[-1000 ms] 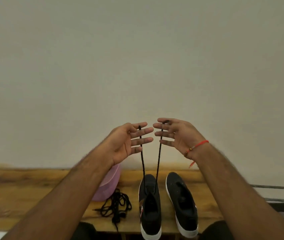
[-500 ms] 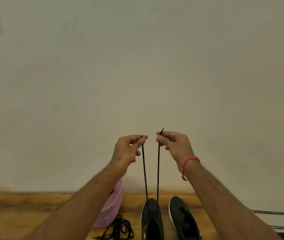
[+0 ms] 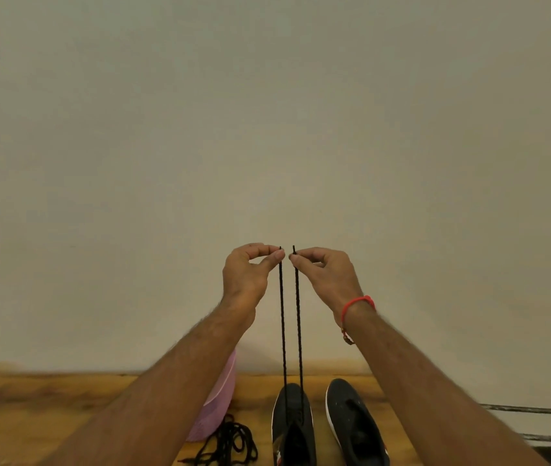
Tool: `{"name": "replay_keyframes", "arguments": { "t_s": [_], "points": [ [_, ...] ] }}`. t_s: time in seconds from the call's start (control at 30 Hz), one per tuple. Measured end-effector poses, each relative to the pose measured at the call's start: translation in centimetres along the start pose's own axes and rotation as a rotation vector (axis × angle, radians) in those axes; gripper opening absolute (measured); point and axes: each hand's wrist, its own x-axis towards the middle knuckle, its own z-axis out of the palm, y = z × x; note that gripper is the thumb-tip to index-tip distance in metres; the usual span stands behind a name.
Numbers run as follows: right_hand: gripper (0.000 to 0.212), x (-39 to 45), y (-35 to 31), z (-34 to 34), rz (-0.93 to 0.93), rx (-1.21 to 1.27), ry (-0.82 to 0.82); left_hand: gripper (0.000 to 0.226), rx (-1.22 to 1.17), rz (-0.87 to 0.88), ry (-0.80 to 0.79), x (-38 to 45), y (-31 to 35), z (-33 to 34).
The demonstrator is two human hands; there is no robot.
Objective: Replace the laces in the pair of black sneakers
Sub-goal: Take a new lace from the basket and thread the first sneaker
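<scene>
Two black sneakers with white soles stand side by side on the wooden table, the left sneaker [image 3: 292, 428] and the right sneaker [image 3: 353, 425]. A black lace [image 3: 282, 317] runs up from the left sneaker in two taut strands. My left hand [image 3: 247, 274] pinches the tip of the left strand between thumb and forefinger. My right hand [image 3: 328, 274] pinches the tip of the right strand [image 3: 297, 317] the same way. Both hands are raised high in front of the wall, the two tips level and close together.
A tangle of loose black laces [image 3: 227, 445] lies on the wooden table [image 3: 48, 405] left of the sneakers. A pink round object [image 3: 217, 408] stands behind it, partly hidden by my left forearm. A plain wall fills the background; metal rails [image 3: 536, 412] run at the right.
My fingers went from spread to pinching the lace ends. Both hands rose and drew the two strands straight and nearly parallel, tips closer together. The view tilted upward.
</scene>
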Motion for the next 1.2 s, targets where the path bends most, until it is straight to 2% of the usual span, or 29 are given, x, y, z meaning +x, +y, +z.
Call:
{"name": "replay_keyframes", "arguments": {
  "t_s": [0.37, 0.6, 0.7, 0.77, 0.87, 0.93, 1.0, 1.1, 1.2],
  "points": [
    [0.016, 0.1, -0.6, 0.0, -0.057, -0.114, -0.035, 0.011, 0.016, 0.027, -0.005, 0.6, 0.0, 0.2],
    [0.017, 0.3, 0.6, -0.2, -0.065, -0.096, -0.052, 0.01, 0.102, 0.062, -0.065, 0.3, -1.1, -0.4],
    [0.013, 0.4, 2.5, 0.0, -0.001, -0.091, -0.055, 0.01, 0.191, 0.053, -0.139, -0.2, -3.6, -1.0],
    [0.011, 0.5, 3.6, 0.2, 0.037, -0.055, -0.077, 0.011, 0.226, -0.001, -0.244, -0.5, -5.6, -1.3],
    [0.012, 0.4, 4.9, 0.9, 0.088, 0.037, -0.156, 0.017, 0.146, -0.145, -0.47, -0.6, -8.1, -1.3],
    [0.015, 0.6, 5.6, 1.3, 0.114, 0.09, -0.213, 0.016, 0.117, -0.187, -0.532, -0.6, -9.5, -0.9],
    [0.023, 0.9, 6.9, 1.4, 0.128, 0.117, -0.245, 0.012, 0.09, -0.183, -0.463, -0.3, -10.6, -0.3],
    [0.046, 0.1, 10.9, 1.1, 0.158, 0.114, -0.259, 0.011, -0.041, -0.201, -0.284, 0.5, -11.6, 0.5],
    [0.061, -2.8, 16.5, 1.0, 0.171, -0.069, -0.465, 0.015, -0.172, -0.204, -0.224, 1.1, -12.1, 1.5]
  ]
}}
